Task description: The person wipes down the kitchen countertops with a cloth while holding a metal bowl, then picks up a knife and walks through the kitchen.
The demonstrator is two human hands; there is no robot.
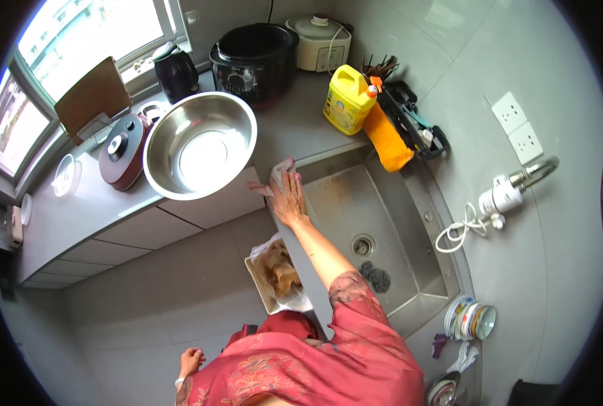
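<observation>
My right hand (288,200) presses with outstretched fingers on a pale, crumpled cloth (283,166) at the near-left corner of the sink's rim. The cloth bunches out past the fingertips, and a pinkish part of it sticks out to the left. Beside this hand is the metal sink (335,203), with a drain (363,246) and a dark scouring pad (374,277) on its bottom. My left hand (192,361) hangs low at my side over the floor, its fingers curled, with nothing visible in it.
A large steel basin (200,145) overhangs the counter edge. Near it stand a red electric pan (122,152), a dark kettle (174,72), a black cooker (254,64) and a rice cooker (320,44). A yellow jug (349,101) stands behind the sink. Stacked bowls (469,318) lie right; a bin (264,284) sits below.
</observation>
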